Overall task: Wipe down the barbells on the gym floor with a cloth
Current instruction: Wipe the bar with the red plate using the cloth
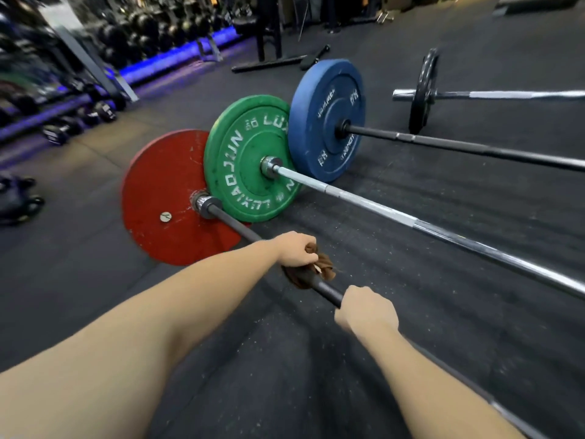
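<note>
Brown cloth (319, 274) is bunched round the nearest bar (235, 224). L hand (297, 251) clamps it there, fingers curled over cloth + shaft. R hand (367, 312) is just beside it on the camera side, fist wrapped round the bare shaft. A short bit of dark shaft shows between the 2 hands. 2 bare forearms come in from the bottom edge.

Head view, only cam: 4 barbells on the black rubber floor (443, 327), roughly parallel, running out to the right edge. 4 plates seen, 1 per bar, all upright on edge.
- Nearest bar: red plate (158, 198).
- 2nd bar (380, 212), chrome: green plate (243, 172), overlapping the red one's edge in view.
- 3rd bar (443, 144), black: blue plate (319, 99), just behind the green.
- 4th bar (506, 95), chrome, well apart at top right: thin black plate (422, 90).

Dumbbell rack (142, 33) is far left w/ a blue light strip. It's blurred, can't tell the count.
</note>
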Demonstrator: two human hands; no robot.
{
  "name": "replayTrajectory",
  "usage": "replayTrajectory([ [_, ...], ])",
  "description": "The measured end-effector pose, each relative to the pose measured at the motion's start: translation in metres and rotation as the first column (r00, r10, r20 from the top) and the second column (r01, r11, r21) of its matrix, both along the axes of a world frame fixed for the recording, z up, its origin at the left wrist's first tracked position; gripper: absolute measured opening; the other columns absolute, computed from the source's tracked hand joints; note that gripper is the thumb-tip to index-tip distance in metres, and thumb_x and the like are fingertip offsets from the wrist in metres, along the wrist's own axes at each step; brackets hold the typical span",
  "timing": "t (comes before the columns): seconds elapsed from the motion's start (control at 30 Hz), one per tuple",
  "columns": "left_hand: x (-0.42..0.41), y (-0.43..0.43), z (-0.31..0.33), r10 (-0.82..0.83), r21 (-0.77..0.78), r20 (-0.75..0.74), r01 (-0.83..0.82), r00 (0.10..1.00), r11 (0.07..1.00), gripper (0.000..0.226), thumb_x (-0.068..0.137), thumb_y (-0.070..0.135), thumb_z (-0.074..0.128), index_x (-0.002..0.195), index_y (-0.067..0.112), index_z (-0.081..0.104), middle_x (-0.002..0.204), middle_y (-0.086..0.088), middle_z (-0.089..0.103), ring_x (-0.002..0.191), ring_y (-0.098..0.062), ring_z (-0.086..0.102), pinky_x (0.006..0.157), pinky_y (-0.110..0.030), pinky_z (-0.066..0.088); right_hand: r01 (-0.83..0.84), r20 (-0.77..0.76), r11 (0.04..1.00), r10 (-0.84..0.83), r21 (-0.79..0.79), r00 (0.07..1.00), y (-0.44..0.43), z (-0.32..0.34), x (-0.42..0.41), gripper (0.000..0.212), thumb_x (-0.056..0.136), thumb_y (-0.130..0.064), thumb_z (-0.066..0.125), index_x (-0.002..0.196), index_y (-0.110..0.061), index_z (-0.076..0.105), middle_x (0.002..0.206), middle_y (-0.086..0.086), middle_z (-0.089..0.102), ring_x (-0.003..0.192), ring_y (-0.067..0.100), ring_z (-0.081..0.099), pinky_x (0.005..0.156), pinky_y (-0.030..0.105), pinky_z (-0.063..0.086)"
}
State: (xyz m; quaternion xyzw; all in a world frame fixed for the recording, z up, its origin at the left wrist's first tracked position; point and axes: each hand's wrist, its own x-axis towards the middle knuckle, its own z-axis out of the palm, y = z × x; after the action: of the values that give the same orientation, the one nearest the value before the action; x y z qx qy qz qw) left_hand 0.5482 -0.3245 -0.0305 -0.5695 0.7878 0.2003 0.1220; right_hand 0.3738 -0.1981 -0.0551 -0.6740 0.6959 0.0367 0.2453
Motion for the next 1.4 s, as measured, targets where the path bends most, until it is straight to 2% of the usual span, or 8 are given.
replayTrajectory([
  [0.2, 0.000, 0.003, 0.016, 0.009, 0.004, 0.054, -0.010, 0.998, 1.000, 0.029, 0.101, 0.038, 0.057, 0.120, 0.016, 0.059, 0.127, -0.011, 0.066, 0.114, -0.032, 0.060, 0.088, -0.033, 0.042, -0.018, 0.036, 1.000, 0.017, 0.012, 0.999, 0.004, 0.008, -0.007, 0.029, 0.091, -0.030, 0.057, 0.118, -0.020, 0.063, 0.097, -0.001, 0.063, 0.083, 0.025, 0.062, 0.072, 0.034, 0.048],
  [0.4, 0.001, -0.026, 0.011, -0.119, 0.090, 0.157, 0.106, 0.980, 0.990, 0.013, 0.094, 0.034, 0.064, 0.099, 0.025, 0.056, 0.113, -0.006, 0.068, 0.100, -0.027, 0.060, 0.083, -0.030, 0.043, -0.027, 0.050, 1.000, 0.027, 0.009, 0.998, 0.001, -0.001, -0.007, 0.028, 0.092, -0.032, 0.055, 0.117, -0.020, 0.064, 0.112, 0.002, 0.070, 0.100, 0.028, 0.069, 0.080, 0.037, 0.052],
  [0.57, 0.042, -0.058, 0.011, -0.036, 0.022, 0.202, 0.032, 0.979, 0.999, 0.018, 0.091, 0.031, 0.068, 0.097, 0.021, 0.053, 0.103, -0.004, 0.065, 0.095, -0.027, 0.059, 0.077, -0.030, 0.041, -0.018, 0.019, 1.000, 0.017, 0.021, 1.000, -0.001, -0.004, -0.003, 0.019, 0.092, -0.028, 0.054, 0.106, -0.020, 0.064, 0.105, 0.002, 0.071, 0.094, 0.029, 0.069, 0.072, 0.033, 0.046],
  [0.73, 0.063, -0.051, -0.002, -0.008, -0.069, 0.027, 0.010, 1.000, 0.998, 0.038, 0.089, 0.027, 0.068, 0.126, 0.026, 0.060, 0.111, -0.002, 0.069, 0.098, -0.024, 0.061, 0.082, -0.029, 0.042, 0.004, -0.012, 1.000, -0.004, 0.008, 1.000, -0.003, -0.006, 0.002, 0.008, 0.092, -0.030, 0.056, 0.093, -0.022, 0.055, 0.092, 0.000, 0.066, 0.083, 0.028, 0.065, 0.070, 0.033, 0.045],
  [0.83, 0.055, -0.049, -0.001, -0.084, -0.050, 0.062, 0.088, 0.994, 0.995, 0.039, 0.093, 0.029, 0.063, 0.132, 0.030, 0.065, 0.121, 0.000, 0.069, 0.111, -0.024, 0.063, 0.091, -0.028, 0.044, 0.001, -0.031, 1.000, -0.001, -0.004, 1.000, -0.002, -0.004, 0.003, 0.012, 0.093, -0.033, 0.055, 0.094, -0.021, 0.053, 0.083, -0.001, 0.055, 0.077, 0.028, 0.057, 0.070, 0.033, 0.044],
  [0.93, 0.048, -0.048, -0.003, -0.096, -0.033, 0.126, 0.101, 0.987, 0.994, 0.026, 0.094, 0.048, 0.062, 0.106, 0.028, 0.073, 0.109, -0.001, 0.070, 0.107, -0.027, 0.064, 0.084, -0.030, 0.044, 0.005, -0.041, 1.000, -0.005, -0.002, 0.999, -0.002, -0.005, 0.004, 0.010, 0.092, -0.031, 0.054, 0.096, -0.022, 0.056, 0.086, -0.001, 0.057, 0.077, 0.028, 0.056, 0.070, 0.033, 0.044],
  [1.13, 0.031, -0.028, -0.020, -0.139, -0.030, 0.122, 0.144, 0.983, 0.989, 0.093, 0.062, 0.106, 0.031, 0.078, 0.021, 0.066, 0.089, 0.005, 0.065, 0.086, -0.019, 0.061, 0.087, -0.036, 0.049, 0.014, -0.057, 1.000, -0.014, -0.001, 0.998, -0.003, -0.008, 0.006, 0.011, 0.093, -0.034, 0.054, 0.094, -0.023, 0.053, 0.079, -0.004, 0.052, 0.076, 0.027, 0.057, 0.069, 0.033, 0.045],
  [1.4, 0.058, -0.053, -0.033, -0.023, -0.134, -0.003, 0.022, 1.000, 0.991, 0.035, 0.087, 0.058, 0.068, 0.068, 0.031, 0.058, 0.083, 0.007, 0.068, 0.085, -0.020, 0.064, 0.077, -0.031, 0.049, 0.003, -0.082, 1.000, -0.005, -0.016, 0.997, -0.004, -0.012, 0.006, 0.015, 0.094, -0.036, 0.053, 0.093, -0.021, 0.053, 0.074, -0.004, 0.049, 0.075, 0.028, 0.057, 0.068, 0.033, 0.044],
])
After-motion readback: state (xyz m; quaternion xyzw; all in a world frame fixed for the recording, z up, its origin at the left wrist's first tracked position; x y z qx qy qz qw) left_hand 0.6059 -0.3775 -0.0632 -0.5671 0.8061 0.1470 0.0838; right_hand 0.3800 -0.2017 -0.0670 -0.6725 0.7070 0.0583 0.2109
